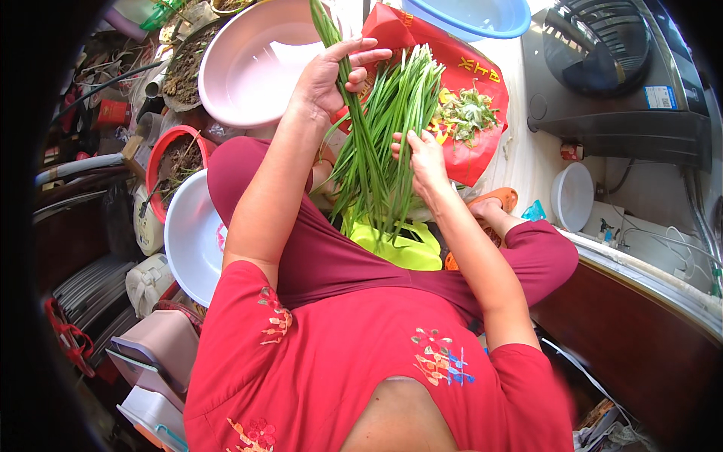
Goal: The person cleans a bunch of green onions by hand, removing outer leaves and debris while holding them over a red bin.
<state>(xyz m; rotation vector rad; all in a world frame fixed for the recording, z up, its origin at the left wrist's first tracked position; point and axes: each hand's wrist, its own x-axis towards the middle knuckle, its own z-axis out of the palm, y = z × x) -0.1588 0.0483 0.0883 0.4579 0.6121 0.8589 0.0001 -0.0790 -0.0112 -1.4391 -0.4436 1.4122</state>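
My left hand (330, 76) holds a slim bunch of garlic chives (322, 22) between thumb and palm, with some fingers extended. The bunch's long leaves hang down toward my lap. Against the larger heap of garlic chives (390, 107), my right hand (423, 158) has a few blades pinched between thumb and fingers. Pale stem ends of the heap point away from me. Under it lies a red plastic bag (480, 152) bearing yellow writing. A small pile of pale trimmings (469, 116) sits on the bag, right of the heap.
A pink basin (243, 85) stands at the upper left, a blue basin (474, 17) at the top. Near my left knee are a white basin (192, 243) and a red pot of soil (155, 164). A yellow-green plastic object (418, 257) lies between my legs. A dark appliance (615, 107) is at right.
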